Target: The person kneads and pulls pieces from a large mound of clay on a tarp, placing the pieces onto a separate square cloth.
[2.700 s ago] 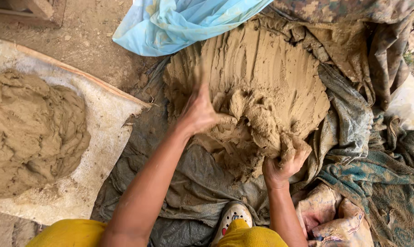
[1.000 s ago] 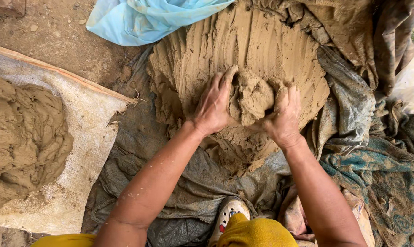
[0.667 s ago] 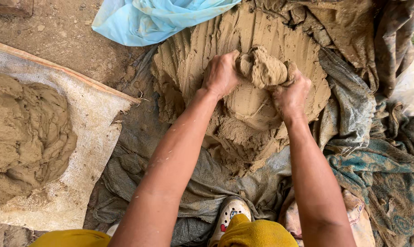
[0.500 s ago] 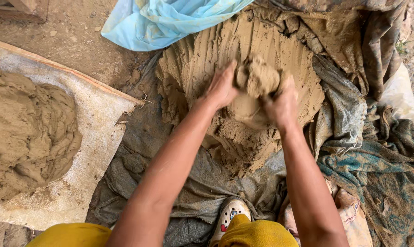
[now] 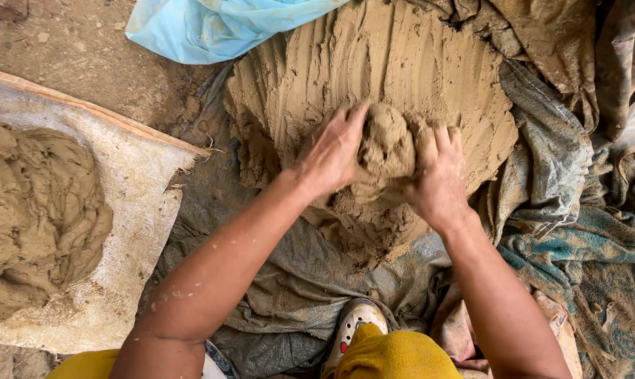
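both hands [image 5: 384, 161] grip a clay lump [image 5: 386, 144], fingers curled, mid-mound [image 5: 416, 63].

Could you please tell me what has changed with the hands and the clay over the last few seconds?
The left hand and right hand, earlier apart on the clay mound, have closed together around a torn-off clay lump and raised it slightly off the mound. The clay pile on the white sack and the blue plastic sheet stayed put.

Bare dirt ground [image 5: 86, 63] — daylight, outdoors
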